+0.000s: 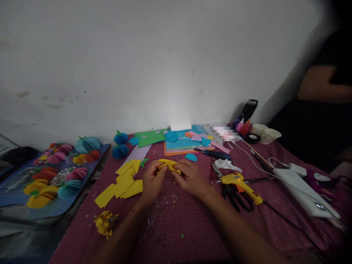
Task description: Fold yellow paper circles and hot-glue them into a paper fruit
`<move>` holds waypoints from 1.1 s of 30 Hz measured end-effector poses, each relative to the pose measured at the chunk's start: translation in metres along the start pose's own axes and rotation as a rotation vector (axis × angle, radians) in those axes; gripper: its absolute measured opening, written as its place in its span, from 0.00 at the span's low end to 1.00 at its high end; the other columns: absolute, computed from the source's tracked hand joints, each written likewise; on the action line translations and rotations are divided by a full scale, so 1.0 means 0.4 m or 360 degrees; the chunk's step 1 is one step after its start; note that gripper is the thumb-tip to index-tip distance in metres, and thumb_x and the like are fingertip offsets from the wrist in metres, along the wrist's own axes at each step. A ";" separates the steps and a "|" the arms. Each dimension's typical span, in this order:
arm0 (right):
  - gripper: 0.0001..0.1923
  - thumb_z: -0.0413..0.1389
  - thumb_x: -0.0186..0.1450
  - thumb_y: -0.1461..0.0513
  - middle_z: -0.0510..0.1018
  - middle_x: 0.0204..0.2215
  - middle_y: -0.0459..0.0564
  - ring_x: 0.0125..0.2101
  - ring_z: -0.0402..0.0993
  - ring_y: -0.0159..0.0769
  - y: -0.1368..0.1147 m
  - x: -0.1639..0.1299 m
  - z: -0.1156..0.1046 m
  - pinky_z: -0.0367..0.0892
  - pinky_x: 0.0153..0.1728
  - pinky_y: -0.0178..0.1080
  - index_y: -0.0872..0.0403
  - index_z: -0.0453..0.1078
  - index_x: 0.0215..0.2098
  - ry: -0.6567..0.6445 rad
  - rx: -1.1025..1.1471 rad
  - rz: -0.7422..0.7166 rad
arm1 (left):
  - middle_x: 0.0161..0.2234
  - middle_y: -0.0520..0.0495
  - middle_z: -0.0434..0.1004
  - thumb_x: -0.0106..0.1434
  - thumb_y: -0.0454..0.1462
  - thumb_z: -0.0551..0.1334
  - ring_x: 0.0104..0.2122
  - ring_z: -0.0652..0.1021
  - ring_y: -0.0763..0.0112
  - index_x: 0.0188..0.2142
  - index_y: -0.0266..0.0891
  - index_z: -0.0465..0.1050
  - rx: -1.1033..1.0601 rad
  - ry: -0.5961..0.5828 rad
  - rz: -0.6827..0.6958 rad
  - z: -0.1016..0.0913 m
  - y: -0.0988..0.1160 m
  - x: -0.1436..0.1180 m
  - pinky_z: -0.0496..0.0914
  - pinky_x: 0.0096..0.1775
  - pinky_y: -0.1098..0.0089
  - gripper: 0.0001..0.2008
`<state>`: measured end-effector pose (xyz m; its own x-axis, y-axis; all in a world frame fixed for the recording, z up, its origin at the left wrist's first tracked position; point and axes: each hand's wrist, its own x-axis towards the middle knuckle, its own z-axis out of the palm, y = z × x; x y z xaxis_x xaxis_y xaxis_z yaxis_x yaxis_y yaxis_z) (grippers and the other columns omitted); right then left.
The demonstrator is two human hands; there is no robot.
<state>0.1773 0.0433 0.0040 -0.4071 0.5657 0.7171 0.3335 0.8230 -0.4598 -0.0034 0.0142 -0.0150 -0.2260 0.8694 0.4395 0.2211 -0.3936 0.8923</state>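
Observation:
Between my two hands is a curved strip of yellow paper [168, 162], held a little above the cloth-covered table. My left hand [153, 178] pinches its left end, and my right hand [191, 178] pinches the right end. Fingers hide part of the strip, so its full shape does not show. Left of my left hand lie several yellow paper rectangles [125, 183], overlapping. A small green paper leaf [143, 162] rests beside them. Past my right hand a yellow glue gun [239, 183] lies across black-handled scissors [238, 198].
A blue board [66, 200] at left bears several folded paper balls. Coloured paper sheets [181, 141] lie along the wall. Two paper cups [269, 135], a black flask [248, 110] and a white power strip [302, 190] are at right. A person [321, 95] stands beyond.

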 end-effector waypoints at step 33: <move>0.15 0.51 0.69 0.66 0.80 0.42 0.53 0.42 0.76 0.38 -0.025 0.004 -0.010 0.71 0.45 0.42 0.52 0.71 0.52 0.0255 0.0259 0.0233 | 0.35 0.52 0.79 0.56 0.39 0.71 0.34 0.76 0.72 0.39 0.39 0.76 -0.0560 0.0024 -0.0491 0.012 0.007 0.001 0.69 0.41 0.71 0.13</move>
<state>0.1769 0.0355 0.0119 -0.2203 0.6744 0.7048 0.2324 0.7380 -0.6335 0.0017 0.0148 -0.0128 -0.2452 0.9582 0.1472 -0.1933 -0.1971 0.9611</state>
